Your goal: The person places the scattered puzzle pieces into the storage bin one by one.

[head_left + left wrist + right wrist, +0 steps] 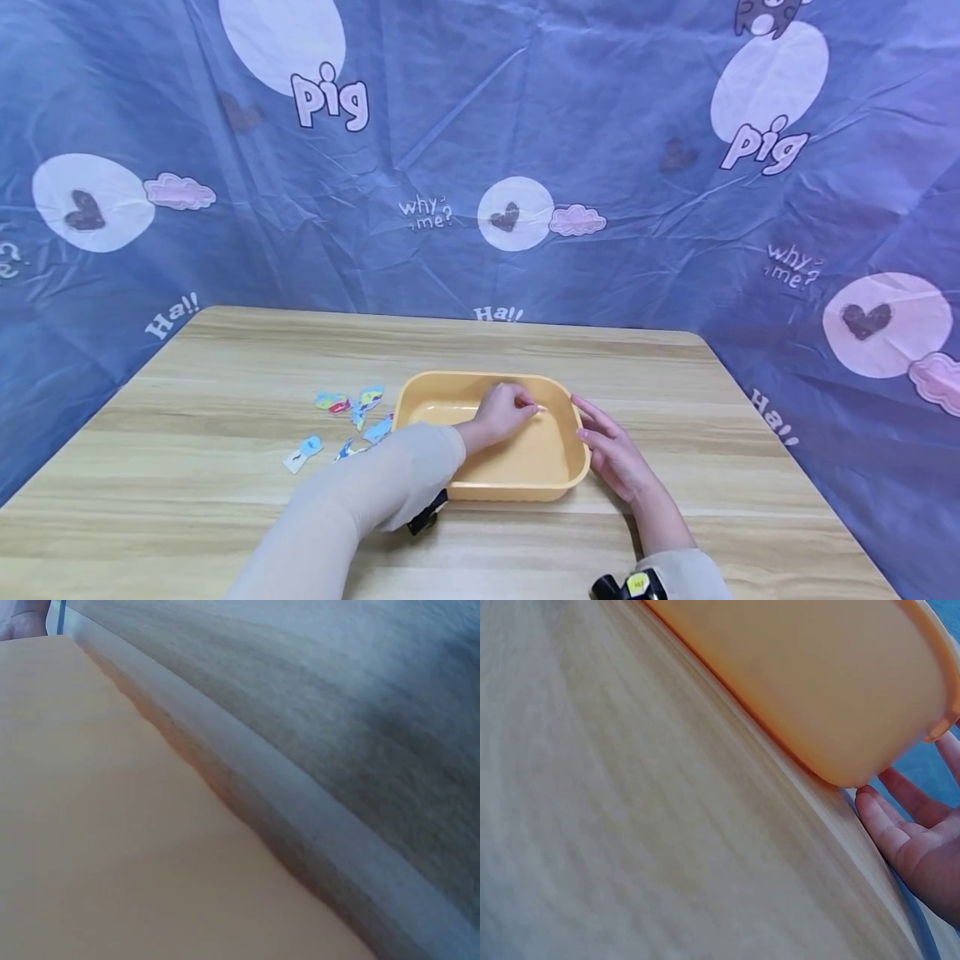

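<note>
A yellow plastic basin (517, 493) stands on the table, its outer wall (817, 682) large in the right wrist view. My left hand (504, 414) reaches over the near left rim into it. Thumb and forefinger pinch a small pale piece (542, 409) near the basin's right inner side; what it is cannot be told. Against the outside of the right wall lies my right hand (617, 454), its fingers (889, 825) extended and touching the basin. The left wrist view holds mostly the basin's side (112, 810), with the left hand hidden.
Several colourful flat puzzle-like pieces (332, 402) lie left of the basin, some partly behind the left sleeve (375, 483). One light blue piece (303, 454) lies farther out to the left. Behind the wooden table (225, 367) hangs a blue printed cloth (420, 150).
</note>
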Demonstrator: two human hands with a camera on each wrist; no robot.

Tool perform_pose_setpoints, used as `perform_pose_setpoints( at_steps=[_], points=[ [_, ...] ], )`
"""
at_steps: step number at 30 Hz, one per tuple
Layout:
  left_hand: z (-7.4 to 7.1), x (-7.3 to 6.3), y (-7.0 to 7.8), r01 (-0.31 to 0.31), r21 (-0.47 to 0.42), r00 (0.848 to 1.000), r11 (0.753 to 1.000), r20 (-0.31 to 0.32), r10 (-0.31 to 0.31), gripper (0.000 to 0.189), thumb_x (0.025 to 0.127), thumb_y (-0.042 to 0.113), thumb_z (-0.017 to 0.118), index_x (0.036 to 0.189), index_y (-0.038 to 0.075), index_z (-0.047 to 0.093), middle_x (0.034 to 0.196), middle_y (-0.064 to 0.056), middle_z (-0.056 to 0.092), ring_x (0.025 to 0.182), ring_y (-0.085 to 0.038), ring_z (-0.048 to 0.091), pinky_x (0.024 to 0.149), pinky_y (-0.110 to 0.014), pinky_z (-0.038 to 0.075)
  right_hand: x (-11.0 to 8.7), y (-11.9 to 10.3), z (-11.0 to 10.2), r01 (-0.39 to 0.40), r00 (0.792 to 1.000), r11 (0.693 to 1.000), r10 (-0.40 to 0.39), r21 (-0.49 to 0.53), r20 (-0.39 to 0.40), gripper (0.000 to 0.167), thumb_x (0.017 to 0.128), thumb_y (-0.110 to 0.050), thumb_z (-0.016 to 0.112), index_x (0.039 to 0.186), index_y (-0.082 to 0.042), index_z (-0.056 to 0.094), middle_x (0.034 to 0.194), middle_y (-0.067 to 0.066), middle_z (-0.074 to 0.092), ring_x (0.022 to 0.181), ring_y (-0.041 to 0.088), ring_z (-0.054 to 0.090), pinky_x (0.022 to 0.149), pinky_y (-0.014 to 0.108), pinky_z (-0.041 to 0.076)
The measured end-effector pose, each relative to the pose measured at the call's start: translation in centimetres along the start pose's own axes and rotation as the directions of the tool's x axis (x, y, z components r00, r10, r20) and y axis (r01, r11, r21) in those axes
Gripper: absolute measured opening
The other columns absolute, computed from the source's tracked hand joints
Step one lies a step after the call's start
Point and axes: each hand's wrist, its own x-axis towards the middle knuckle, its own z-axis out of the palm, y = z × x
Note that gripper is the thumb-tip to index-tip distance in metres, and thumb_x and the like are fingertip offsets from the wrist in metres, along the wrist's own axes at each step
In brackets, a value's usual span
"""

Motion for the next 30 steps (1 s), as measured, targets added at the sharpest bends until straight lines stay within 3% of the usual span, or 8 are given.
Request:
perform_pose_setpoints(
  at_steps=[13,23,30],
  points=[
    [-0.02,-0.14,-0.21,0.009,0.038,1.000,0.999,-0.003,-0.009,0.010,0.072,0.014,0.069,0.065,0.008,0.066,0.061,0.006,0.058,0.058,-0.003,0.049,0.056,-0.015,0.039,0.09,-0.03,-0.09,0.015,1.000,0.999,-0.014,-0.032,0.024,0.057,0.084,-0.005,0.048,0.135,-0.006,0.023,0.131,0.026,0.018,0.109,0.027,0.042,0.087,0.040,0.037],
    [0.19,-0.24,-0.15,-0.001,0.104,0.999,0.995,0.054,-0.005,0.009,0.074,0.014,0.067,0.067,0.008,0.066,0.062,0.006,0.058,0.060,-0.005,0.049,0.057,-0.015,0.040,-0.09,0.04,-0.13,0.005,1.000,0.999,-0.004,-0.034,0.006,0.058,0.084,-0.005,0.049,0.135,-0.005,0.022,0.131,0.026,0.018,0.111,0.030,0.038,0.088,0.039,0.037],
    [0.06,-0.20,0.09,0.016,0.074,0.998,0.997,0.057,-0.020,0.008,0.074,0.011,0.066,0.067,0.007,0.066,0.063,0.004,0.060,0.059,-0.004,0.049,0.056,-0.015,0.040,-0.05,-0.01,-0.13,-0.003,1.000,0.999,0.003,-0.036,-0.004,0.060,0.083,-0.006,0.051,0.135,-0.005,0.022,0.132,0.025,0.019,0.113,0.031,0.037,0.088,0.039,0.036]
  ],
)
